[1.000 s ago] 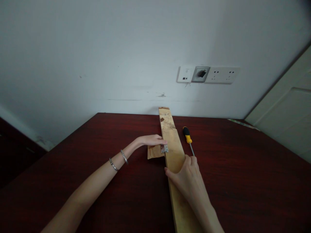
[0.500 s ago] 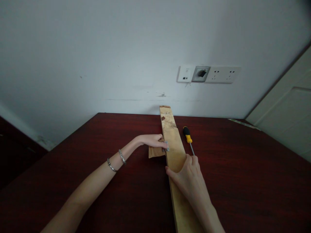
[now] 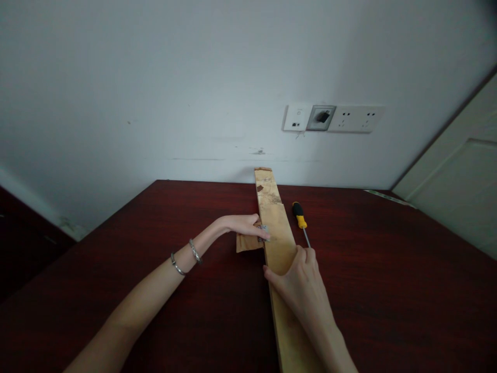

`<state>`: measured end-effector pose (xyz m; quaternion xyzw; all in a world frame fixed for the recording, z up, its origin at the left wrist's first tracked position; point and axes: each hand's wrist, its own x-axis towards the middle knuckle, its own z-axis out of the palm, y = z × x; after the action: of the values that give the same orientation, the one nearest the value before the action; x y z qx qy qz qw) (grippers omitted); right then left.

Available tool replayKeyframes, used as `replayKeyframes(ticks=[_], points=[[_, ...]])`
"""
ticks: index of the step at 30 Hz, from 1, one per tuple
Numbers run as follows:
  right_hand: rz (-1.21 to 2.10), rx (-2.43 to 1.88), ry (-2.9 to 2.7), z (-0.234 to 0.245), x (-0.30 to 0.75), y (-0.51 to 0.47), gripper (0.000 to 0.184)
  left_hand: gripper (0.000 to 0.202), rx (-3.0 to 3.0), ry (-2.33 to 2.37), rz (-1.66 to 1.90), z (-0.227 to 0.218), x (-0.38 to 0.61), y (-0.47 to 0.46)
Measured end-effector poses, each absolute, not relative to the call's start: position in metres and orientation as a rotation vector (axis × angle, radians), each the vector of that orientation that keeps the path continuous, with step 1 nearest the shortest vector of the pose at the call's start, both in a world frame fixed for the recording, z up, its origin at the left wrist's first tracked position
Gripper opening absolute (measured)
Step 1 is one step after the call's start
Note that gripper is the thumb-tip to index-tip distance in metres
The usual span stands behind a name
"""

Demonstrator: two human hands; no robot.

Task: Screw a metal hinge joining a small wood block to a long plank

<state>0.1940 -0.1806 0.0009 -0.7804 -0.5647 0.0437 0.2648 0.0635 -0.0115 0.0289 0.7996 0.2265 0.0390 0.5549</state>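
Observation:
A long pale wooden board [image 3: 275, 217] runs away from me over the dark red table, its far end near the wall. My right hand [image 3: 303, 282] is clamped across it, thumb at the left edge and fingers over the right. My left hand [image 3: 244, 225] is closed at the board's left edge, thumb pressing a small metal hinge [image 3: 265, 227] onto the top face. Its other fingers are hidden below. Under that hand, a short brown piece [image 3: 247, 244], wood or cardboard, sticks out to the left. To the board's right lies a screwdriver [image 3: 298, 214] with a black and yellow handle.
The red table [image 3: 388, 269] meets a white wall [image 3: 217, 93] at the back. Sockets and a switch panel [image 3: 355, 119] are on that wall. A pale door [image 3: 466, 171] stands at the right, with a thin strip [image 3: 389, 198] on the table near it.
My left thumb has shifted slightly, and the hinge under it appears turned a little. The board and my right hand stay almost where they were.

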Motion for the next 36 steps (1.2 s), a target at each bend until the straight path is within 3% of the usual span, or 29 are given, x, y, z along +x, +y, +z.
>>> replayKeyframes(ticks=[16,27,36], points=[[0.111,-2.113,-1.525,-0.001,0.194,-0.180,0.051,0.067,1.967,0.557,0.073,0.028,0.063,-0.012],[0.078,-2.071,-1.520,0.000,0.195,-0.181,0.052,0.056,1.884,0.729,0.035,0.027,0.044,0.012],[0.074,-2.054,-1.515,0.000,0.195,-0.183,0.056,0.035,1.754,0.663,-0.084,0.029,0.043,0.008]])
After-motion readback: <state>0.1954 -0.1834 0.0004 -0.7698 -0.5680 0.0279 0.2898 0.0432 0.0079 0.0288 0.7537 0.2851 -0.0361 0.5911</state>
